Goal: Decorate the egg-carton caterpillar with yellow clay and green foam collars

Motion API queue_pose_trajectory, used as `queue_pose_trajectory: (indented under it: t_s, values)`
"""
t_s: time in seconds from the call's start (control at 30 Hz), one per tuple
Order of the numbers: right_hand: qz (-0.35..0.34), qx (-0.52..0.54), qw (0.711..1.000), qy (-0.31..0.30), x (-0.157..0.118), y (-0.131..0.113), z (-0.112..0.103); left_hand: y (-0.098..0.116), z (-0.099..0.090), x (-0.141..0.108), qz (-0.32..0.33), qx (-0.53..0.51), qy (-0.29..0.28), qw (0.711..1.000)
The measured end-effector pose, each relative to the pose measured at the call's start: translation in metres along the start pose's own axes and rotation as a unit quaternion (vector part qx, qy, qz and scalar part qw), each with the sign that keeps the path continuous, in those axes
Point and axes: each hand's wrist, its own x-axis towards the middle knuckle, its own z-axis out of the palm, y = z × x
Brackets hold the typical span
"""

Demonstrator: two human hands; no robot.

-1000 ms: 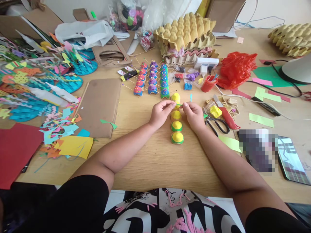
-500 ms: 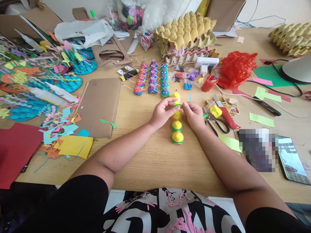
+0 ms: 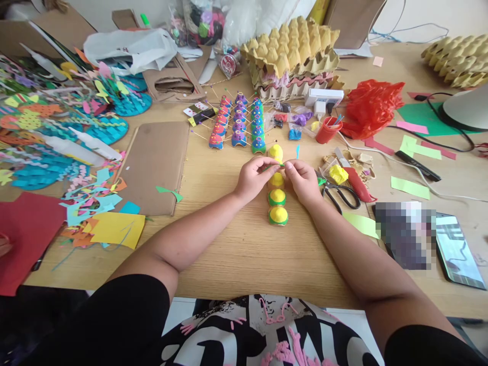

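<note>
A thin green strip [image 3: 281,165] is pinched between the fingertips of my left hand [image 3: 254,178] and my right hand [image 3: 303,180]. Both hands are closed on it, close together. Beneath them runs a row of yellow domes with green rims [image 3: 278,215], partly hidden by my fingers. Beyond stand three painted rows with pins stuck in them: a red and blue one [image 3: 220,127], a purple one [image 3: 239,122] and a blue and green one [image 3: 258,124].
Black-handled scissors [image 3: 345,195], yellow clay [image 3: 338,174] and a red cup [image 3: 328,130] lie to the right. A cardboard sheet [image 3: 152,162] is on the left. Egg trays [image 3: 292,51] stand behind. At the far left edge, another person's fingers touch red paper [image 3: 30,234].
The green strip now shows less between my fingertips, and my hands have barely shifted. Another person's fingers have appeared at the left edge.
</note>
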Motion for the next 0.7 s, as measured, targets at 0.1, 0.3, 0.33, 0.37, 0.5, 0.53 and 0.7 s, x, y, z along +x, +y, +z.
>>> queue_pose_trajectory:
  t_s: [0.1,0.3,0.33,0.37,0.5,0.53,0.7]
  values:
    - [-0.006,0.005,1.0,0.002,0.0005,0.0015,0.0,-0.0004,-0.0007,0.0004,-0.009,0.001,0.01,1.0]
    - [0.0,0.014,1.0,0.012,0.0005,0.0024,0.0014,-0.0021,-0.001,-0.0001,-0.016,0.009,0.016,1.0]
    - [-0.003,0.011,1.0,0.016,0.0007,0.0025,0.0014,-0.0024,-0.0012,-0.0002,-0.016,0.008,0.015,1.0]
    - [-0.006,0.009,1.0,0.019,0.0008,0.0026,0.0014,-0.0026,-0.0014,-0.0003,-0.015,0.008,0.013,1.0]
    - [-0.01,0.016,1.0,0.017,0.0011,0.003,0.0011,-0.0018,-0.0022,-0.0002,-0.018,0.014,0.011,1.0]
    - [-0.011,0.016,1.0,0.016,0.001,0.003,0.001,-0.0014,-0.0024,-0.0001,-0.02,0.016,0.013,1.0]
    - [-0.028,0.002,0.999,0.032,0.0019,0.0042,-0.0001,-0.0039,-0.0021,0.0007,-0.039,-0.017,-0.007,0.999]
